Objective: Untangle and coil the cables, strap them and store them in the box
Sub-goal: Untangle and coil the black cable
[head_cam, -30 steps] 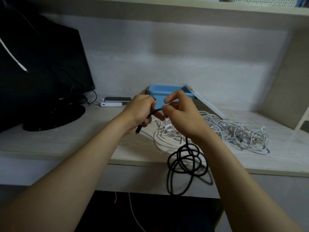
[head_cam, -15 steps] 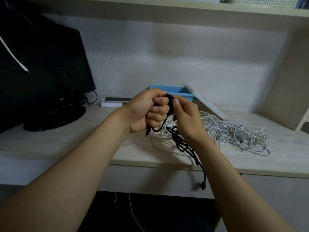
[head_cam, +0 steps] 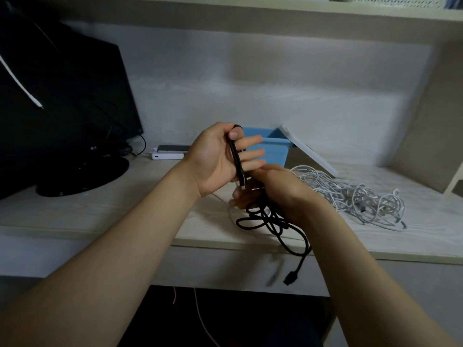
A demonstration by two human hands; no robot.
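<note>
In front of the open blue plastic box [head_cam: 274,152], left hand [head_cam: 213,162] pinches one end of the thin black cable [head_cam: 236,161] under its thumb, fingers straight. Right hand [head_cam: 278,189], lower and nearer than the box, grips the cable's loose loops. Tangled white cables [head_cam: 350,196] lie right of the box.

Bare forearms [head_cam: 130,246], left hand [head_cam: 213,159], right hand [head_cam: 275,189]

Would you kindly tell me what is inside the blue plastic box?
Inside the blue plastic box only its upper inner wall shows, nothing sticking out. Its floor is covered by its front wall and the left hand, which pinches the black braided cable.
</note>
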